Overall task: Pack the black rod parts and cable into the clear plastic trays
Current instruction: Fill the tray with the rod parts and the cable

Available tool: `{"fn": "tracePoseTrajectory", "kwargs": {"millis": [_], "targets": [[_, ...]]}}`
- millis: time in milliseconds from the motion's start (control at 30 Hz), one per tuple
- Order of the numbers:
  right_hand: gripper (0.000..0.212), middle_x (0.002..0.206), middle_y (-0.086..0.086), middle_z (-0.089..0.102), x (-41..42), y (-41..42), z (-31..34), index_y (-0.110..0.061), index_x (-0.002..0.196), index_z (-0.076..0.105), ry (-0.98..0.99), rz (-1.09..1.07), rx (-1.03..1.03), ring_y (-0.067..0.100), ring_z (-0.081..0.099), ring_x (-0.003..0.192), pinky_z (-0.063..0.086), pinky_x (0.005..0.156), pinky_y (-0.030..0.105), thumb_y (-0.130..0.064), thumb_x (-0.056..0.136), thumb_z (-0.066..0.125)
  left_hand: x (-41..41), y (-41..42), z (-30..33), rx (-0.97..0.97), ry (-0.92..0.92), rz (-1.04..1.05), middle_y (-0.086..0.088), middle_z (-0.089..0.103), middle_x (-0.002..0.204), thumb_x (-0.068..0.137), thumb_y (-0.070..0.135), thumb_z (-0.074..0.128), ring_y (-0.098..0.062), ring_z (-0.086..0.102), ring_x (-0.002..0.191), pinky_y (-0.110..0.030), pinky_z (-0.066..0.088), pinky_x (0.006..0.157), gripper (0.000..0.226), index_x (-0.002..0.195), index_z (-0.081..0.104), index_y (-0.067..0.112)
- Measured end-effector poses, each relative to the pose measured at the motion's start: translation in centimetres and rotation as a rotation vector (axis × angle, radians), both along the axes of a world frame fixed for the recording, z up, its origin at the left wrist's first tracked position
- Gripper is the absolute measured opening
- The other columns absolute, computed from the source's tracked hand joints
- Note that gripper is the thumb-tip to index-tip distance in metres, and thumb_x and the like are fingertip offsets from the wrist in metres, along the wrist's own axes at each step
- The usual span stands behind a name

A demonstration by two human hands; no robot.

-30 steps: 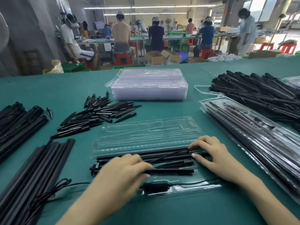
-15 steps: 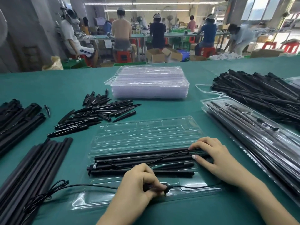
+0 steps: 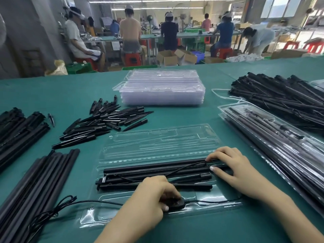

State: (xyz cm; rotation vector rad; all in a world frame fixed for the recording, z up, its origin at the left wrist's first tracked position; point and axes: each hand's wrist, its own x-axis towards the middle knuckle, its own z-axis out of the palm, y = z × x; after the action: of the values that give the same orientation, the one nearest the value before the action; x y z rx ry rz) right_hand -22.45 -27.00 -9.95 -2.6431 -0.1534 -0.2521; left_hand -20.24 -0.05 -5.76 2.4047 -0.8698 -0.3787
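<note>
An open clear plastic tray (image 3: 157, 142) lies on the green table in front of me. Several black rods (image 3: 152, 170) lie side by side in its near half. My left hand (image 3: 150, 202) pinches the black switch box (image 3: 175, 202) of the cable (image 3: 98, 201) at the tray's front channel. The cable runs left off the tray to a tangle and right along the channel. My right hand (image 3: 233, 167) rests on the right ends of the rods, fingers slightly curled over them.
A stack of empty clear trays (image 3: 163, 88) stands at the back centre. Short black spikes (image 3: 105, 121) lie in a heap to the left, with long black tubes (image 3: 35, 186) nearer. Filled trays (image 3: 273, 141) and a rod pile (image 3: 280, 97) lie on the right.
My left hand has moved from the rods down to the cable's switch box and now pinches it at the front channel. My right hand has stayed on the rod ends.
</note>
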Motion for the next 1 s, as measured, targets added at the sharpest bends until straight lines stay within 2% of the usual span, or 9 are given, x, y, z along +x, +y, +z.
{"fn": "tracePoseTrajectory", "kwargs": {"millis": [133, 233, 300, 433, 533, 600, 700, 767, 1000], "targets": [[0.022, 0.11, -0.026, 0.046, -0.2, 0.0, 0.1, -0.055, 0.102, 0.049, 0.0, 0.007, 0.003, -0.002, 0.037, 0.11, 0.033, 0.096, 0.036, -0.038, 0.091, 0.058, -0.9, -0.2, 0.0, 0.196, -0.169, -0.119, 0.017, 0.034, 0.08, 0.088, -0.008, 0.04, -0.004, 0.032, 0.091, -0.017, 0.039, 0.077, 0.063, 0.124, 0.058, 0.041], [0.022, 0.11, -0.024, 0.047, -0.3, 0.1, 0.4, -0.053, 0.104, 0.051, -0.006, 0.017, 0.004, -0.001, 0.039, 0.11, 0.033, 0.098, 0.037, -0.036, 0.091, 0.058, -1.0, -0.2, 0.4, 0.309, -0.236, -0.153, 0.015, 0.034, 0.089, 0.085, -0.009, 0.038, -0.01, 0.033, 0.097, -0.015, 0.025, 0.061, 0.072, 0.133, 0.048, 0.043], [0.018, 0.109, -0.02, 0.051, -0.4, 0.2, 0.7, -0.044, 0.105, 0.059, -0.08, 0.008, 0.034, 0.001, 0.046, 0.109, 0.035, 0.099, 0.04, -0.033, 0.091, 0.057, -1.0, 0.0, 0.4, 0.339, -0.255, -0.167, 0.014, 0.038, 0.095, 0.086, -0.007, 0.038, -0.012, 0.035, 0.103, -0.022, 0.022, 0.063, 0.07, 0.133, 0.047, 0.044], [0.018, 0.103, -0.013, 0.06, -0.7, -1.3, 2.0, -0.027, 0.101, 0.068, -0.306, -0.129, 0.104, 0.01, 0.057, 0.102, 0.043, 0.093, 0.042, -0.028, 0.087, 0.058, -0.9, 1.4, -0.9, 0.115, -0.184, -0.169, 0.015, 0.051, 0.103, 0.098, 0.013, 0.042, -0.005, 0.04, 0.103, -0.019, 0.033, 0.081, 0.047, 0.129, 0.052, 0.046], [0.017, 0.101, -0.017, 0.059, -1.3, -2.8, 2.0, -0.035, 0.101, 0.063, -0.238, -0.18, 0.117, 0.004, 0.057, 0.096, 0.045, 0.088, 0.031, -0.028, 0.085, 0.063, -0.8, 3.0, -1.2, -0.198, -0.094, -0.089, 0.027, 0.063, 0.102, 0.092, 0.016, 0.058, 0.005, 0.051, 0.102, -0.008, 0.036, 0.087, 0.039, 0.117, 0.061, 0.046], [0.02, 0.1, -0.016, 0.06, -1.5, -3.0, 1.8, -0.038, 0.101, 0.062, -0.118, -0.191, 0.089, 0.002, 0.057, 0.093, 0.047, 0.087, 0.032, -0.033, 0.083, 0.067, -0.3, 4.2, -1.4, -0.285, -0.213, 0.024, 0.03, 0.062, 0.105, 0.088, 0.013, 0.064, 0.006, 0.052, 0.107, -0.007, 0.036, 0.091, 0.04, 0.113, 0.063, 0.044], [0.023, 0.092, -0.014, 0.063, -1.5, -2.6, 1.7, -0.039, 0.102, 0.064, -0.021, -0.21, 0.036, 0.003, 0.058, 0.091, 0.049, 0.083, 0.033, -0.041, 0.079, 0.07, 1.6, 6.3, -1.1, -0.256, -0.47, 0.303, 0.027, 0.06, 0.104, 0.083, 0.009, 0.071, 0.004, 0.051, 0.105, -0.01, 0.033, 0.095, 0.033, 0.108, 0.068, 0.03], [0.024, 0.082, -0.013, 0.064, -1.5, -2.5, 1.8, -0.039, 0.098, 0.064, -0.033, -0.226, 0.03, 0.005, 0.059, 0.084, 0.05, 0.079, 0.035, -0.035, 0.078, 0.075, 2.9, 7.6, -0.6, -0.192, -0.483, 0.411, 0.024, 0.06, 0.098, 0.08, 0.008, 0.074, -0.005, 0.055, 0.102, -0.021, 0.037, 0.092, 0.03, 0.103, 0.068, 0.027], [0.014, 0.073, -0.009, 0.062, -1.7, -2.4, 2.5, -0.035, 0.077, 0.065, -0.043, -0.216, 0.053, 0.007, 0.057, 0.08, 0.048, 0.073, 0.034, -0.027, 0.078, 0.076, 3.4, 6.6, -1.9, -0.106, -0.381, 0.296, 0.025, 0.06, 0.08, 0.08, 0.022, 0.076, 0.002, 0.054, 0.087, -0.026, 0.046, 0.079, 0.013, 0.081, 0.072, 0.034]]}}
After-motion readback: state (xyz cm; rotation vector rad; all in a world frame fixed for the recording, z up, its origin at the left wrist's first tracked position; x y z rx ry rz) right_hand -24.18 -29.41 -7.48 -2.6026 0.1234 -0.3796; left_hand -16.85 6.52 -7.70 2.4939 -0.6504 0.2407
